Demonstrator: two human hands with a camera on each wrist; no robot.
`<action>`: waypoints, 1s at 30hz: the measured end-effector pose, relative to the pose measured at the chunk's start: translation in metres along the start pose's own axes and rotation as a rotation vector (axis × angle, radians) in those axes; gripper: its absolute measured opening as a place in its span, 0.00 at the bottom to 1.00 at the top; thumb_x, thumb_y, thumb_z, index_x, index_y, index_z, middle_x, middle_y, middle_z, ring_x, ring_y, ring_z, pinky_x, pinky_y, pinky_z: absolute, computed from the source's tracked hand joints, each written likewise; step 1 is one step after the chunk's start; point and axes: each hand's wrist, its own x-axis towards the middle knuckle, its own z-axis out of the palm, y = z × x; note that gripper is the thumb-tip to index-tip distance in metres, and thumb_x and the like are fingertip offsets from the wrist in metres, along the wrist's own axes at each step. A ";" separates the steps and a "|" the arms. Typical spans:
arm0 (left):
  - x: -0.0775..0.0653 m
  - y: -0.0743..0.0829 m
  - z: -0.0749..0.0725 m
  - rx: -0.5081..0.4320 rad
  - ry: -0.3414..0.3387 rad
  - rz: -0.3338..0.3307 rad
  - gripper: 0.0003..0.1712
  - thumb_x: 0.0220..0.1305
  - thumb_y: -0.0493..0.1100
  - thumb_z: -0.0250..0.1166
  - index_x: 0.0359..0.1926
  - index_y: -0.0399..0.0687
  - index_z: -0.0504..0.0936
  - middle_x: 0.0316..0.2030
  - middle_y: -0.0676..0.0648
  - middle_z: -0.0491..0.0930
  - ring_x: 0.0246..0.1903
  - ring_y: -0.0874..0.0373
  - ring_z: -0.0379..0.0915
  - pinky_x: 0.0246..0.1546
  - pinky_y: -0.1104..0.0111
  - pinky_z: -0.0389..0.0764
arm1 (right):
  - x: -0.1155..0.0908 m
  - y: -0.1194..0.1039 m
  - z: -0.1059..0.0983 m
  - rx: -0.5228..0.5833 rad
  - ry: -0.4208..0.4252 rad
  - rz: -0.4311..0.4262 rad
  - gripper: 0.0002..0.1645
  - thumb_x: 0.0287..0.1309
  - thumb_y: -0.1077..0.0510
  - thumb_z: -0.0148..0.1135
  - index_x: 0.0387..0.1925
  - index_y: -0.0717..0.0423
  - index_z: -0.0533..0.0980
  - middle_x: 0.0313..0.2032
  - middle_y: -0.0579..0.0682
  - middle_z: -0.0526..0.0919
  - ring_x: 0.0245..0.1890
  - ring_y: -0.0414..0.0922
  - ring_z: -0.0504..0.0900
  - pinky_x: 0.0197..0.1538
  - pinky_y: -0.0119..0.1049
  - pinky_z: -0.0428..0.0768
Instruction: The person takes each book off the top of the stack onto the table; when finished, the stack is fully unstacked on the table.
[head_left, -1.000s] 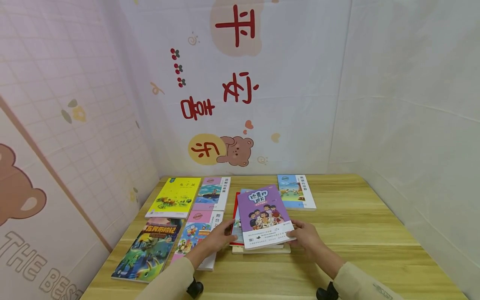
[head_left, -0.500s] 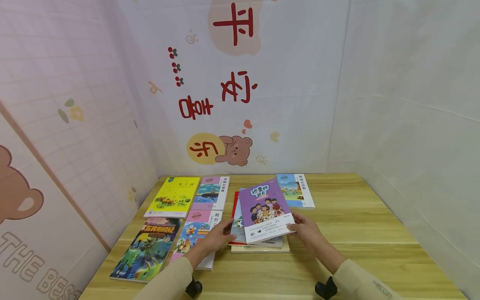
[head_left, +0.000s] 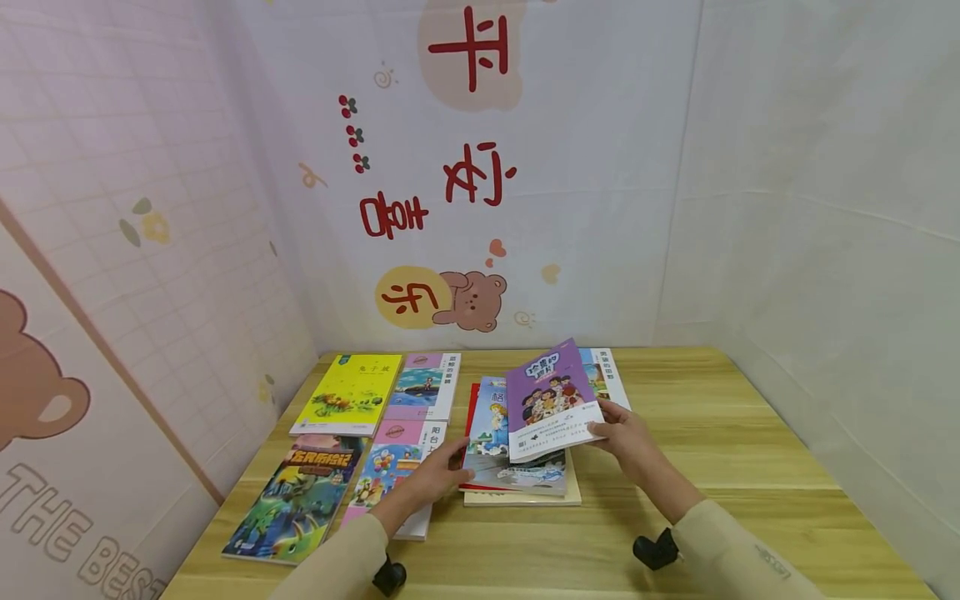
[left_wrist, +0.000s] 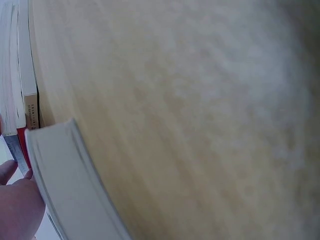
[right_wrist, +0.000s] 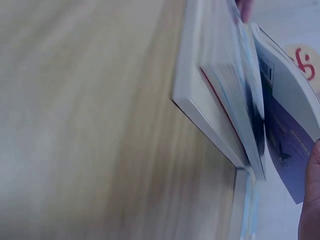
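In the head view my right hand [head_left: 626, 437] pinches the lower right corner of a purple book [head_left: 555, 396], thumb on its cover. This book is raised and tilted above a small stack, its underside showing in the right wrist view. A blue picture book [head_left: 491, 425] tops that stack, over a red-edged book [head_left: 472, 408] and a cream book [head_left: 525, 499]. My left hand [head_left: 438, 477] touches the stack's left edge with thumb and fingertips; its other fingers are partly hidden. The left wrist view shows part of that hand [left_wrist: 20, 207] by the stacked spines.
Left of the stack lie a yellow book [head_left: 348, 392], a pink-and-white book [head_left: 422, 387], a dark green comic-style book [head_left: 292, 500] and another pink book [head_left: 386, 475]. A blue-and-white book [head_left: 613, 379] lies behind the purple one. The wooden table [head_left: 720, 475] meets a cloth wall [head_left: 600, 208].
My right hand has lifted the purple book and drawn it right and back, uncovering more of the blue picture book. The left hand has stayed by the stack's left edge.
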 end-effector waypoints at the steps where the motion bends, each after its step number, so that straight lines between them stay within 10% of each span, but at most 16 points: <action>1: 0.000 0.000 0.000 -0.003 -0.003 0.000 0.37 0.69 0.37 0.63 0.74 0.34 0.59 0.68 0.31 0.61 0.68 0.36 0.56 0.66 0.45 0.61 | 0.001 -0.002 -0.003 0.007 0.005 -0.001 0.37 0.68 0.72 0.51 0.75 0.69 0.51 0.65 0.71 0.63 0.43 0.41 0.81 0.46 0.36 0.83; 12: 0.001 -0.001 0.000 -0.018 -0.009 0.001 0.38 0.69 0.38 0.64 0.74 0.34 0.59 0.68 0.31 0.61 0.68 0.35 0.56 0.65 0.44 0.62 | 0.014 -0.020 -0.050 0.068 0.035 -0.044 0.40 0.69 0.70 0.52 0.76 0.67 0.46 0.69 0.68 0.57 0.41 0.32 0.80 0.49 0.32 0.81; 20: 0.000 0.001 0.000 -0.014 -0.010 0.002 0.38 0.69 0.38 0.64 0.74 0.34 0.59 0.68 0.31 0.61 0.68 0.35 0.56 0.65 0.44 0.61 | 0.025 -0.029 -0.102 0.119 0.044 -0.074 0.42 0.69 0.72 0.51 0.76 0.67 0.42 0.43 0.38 0.76 0.39 0.33 0.82 0.47 0.30 0.82; 30: -0.002 0.001 -0.001 -0.021 -0.015 0.008 0.38 0.69 0.38 0.63 0.74 0.33 0.58 0.68 0.30 0.61 0.68 0.34 0.56 0.65 0.43 0.62 | 0.032 -0.028 -0.182 0.055 0.052 -0.041 0.47 0.68 0.73 0.52 0.74 0.69 0.34 0.35 0.32 0.78 0.34 0.34 0.83 0.42 0.30 0.83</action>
